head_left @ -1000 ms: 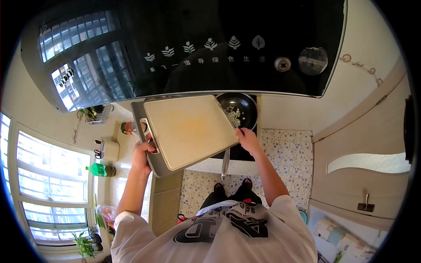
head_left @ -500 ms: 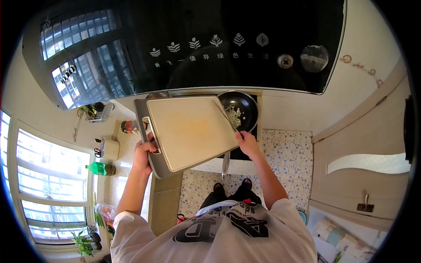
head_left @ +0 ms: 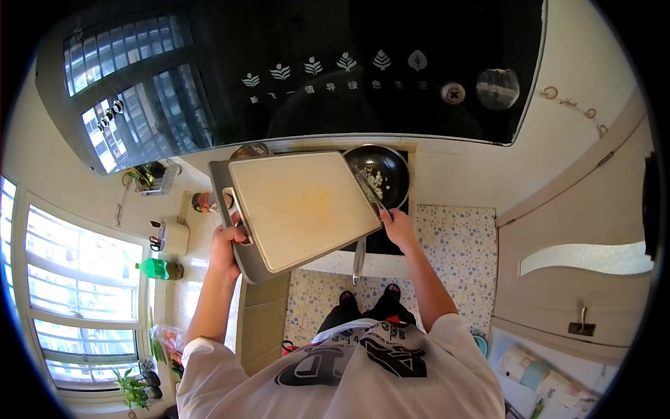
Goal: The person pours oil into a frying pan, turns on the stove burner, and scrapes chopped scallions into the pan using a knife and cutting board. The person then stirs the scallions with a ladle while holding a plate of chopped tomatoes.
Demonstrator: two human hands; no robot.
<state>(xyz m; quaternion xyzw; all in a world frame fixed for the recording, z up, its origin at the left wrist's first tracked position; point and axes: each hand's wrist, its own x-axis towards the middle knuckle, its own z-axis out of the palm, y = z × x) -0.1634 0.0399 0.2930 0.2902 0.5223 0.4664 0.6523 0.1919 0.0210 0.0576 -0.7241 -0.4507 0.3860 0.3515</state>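
My left hand (head_left: 227,244) grips the cutting board (head_left: 300,209) by the metal handle at its left edge. The board is cream-coloured with a grey rim and is tilted over the stove. At its right edge my right hand (head_left: 398,227) is closed around the handle of a knife (head_left: 368,188), whose blade lies along the board's edge. Just beyond is a black frying pan (head_left: 396,178) with small pale chopped pieces (head_left: 375,180) in it. The pan's handle (head_left: 359,262) points towards me.
A black range hood (head_left: 300,119) hangs above the stove. On the left counter are a green bottle (head_left: 159,269), a knife holder (head_left: 174,237) and a jar (head_left: 203,202). A plant (head_left: 132,390) stands near the window. Cabinet doors (head_left: 572,230) are at the right.
The board and knife have shifted slightly, and a little more of the knife blade shows beside the board's right edge. Both hands keep their holds.
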